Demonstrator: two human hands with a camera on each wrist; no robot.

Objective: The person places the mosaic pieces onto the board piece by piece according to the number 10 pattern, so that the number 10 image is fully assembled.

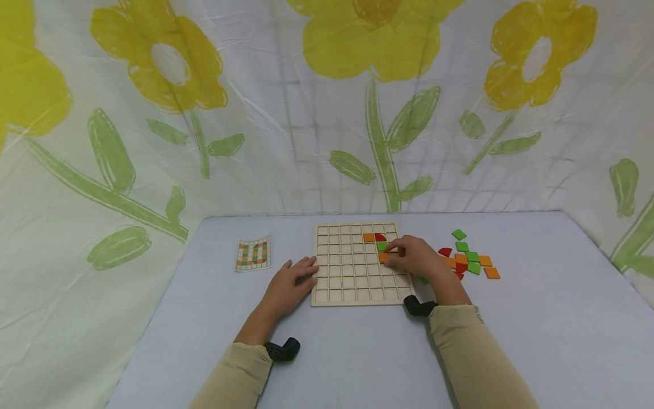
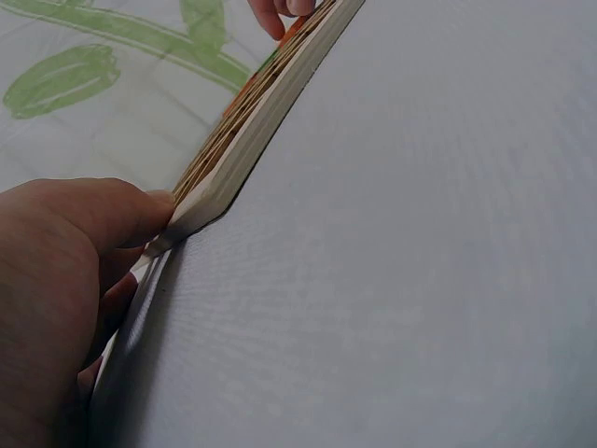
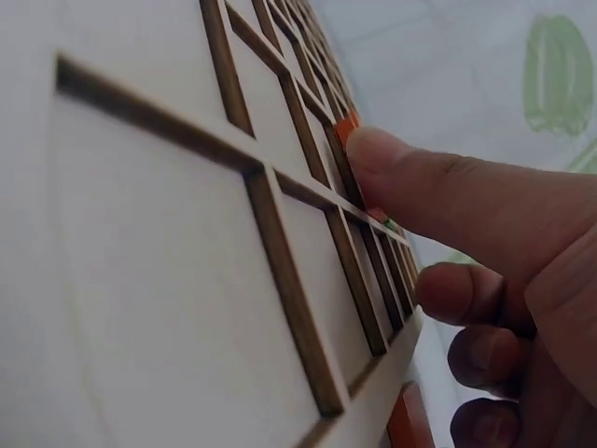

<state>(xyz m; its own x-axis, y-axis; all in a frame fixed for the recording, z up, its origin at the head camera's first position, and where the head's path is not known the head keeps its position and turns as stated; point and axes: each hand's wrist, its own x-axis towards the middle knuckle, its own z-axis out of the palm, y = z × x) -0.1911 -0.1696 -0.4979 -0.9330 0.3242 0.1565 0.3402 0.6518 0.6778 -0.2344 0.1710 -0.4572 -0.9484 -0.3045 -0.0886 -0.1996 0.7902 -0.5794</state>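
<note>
Right hand (image 1: 418, 257): I am pinching orange tile (image 1: 382, 258) on grid board (image 1: 348, 282), judging it light, stiff, best taken by edges. Left hand (image 1: 289, 287): fingers loose, touching grid board.

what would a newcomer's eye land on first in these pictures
Likely the big yellow flowers high on the white sheet backdrop. Next, the pale wooden grid board on the white table, where the right hand touches a flat orange square tile near its right side. Then the loose cluster of green, orange and red tiles right of the board.
</note>
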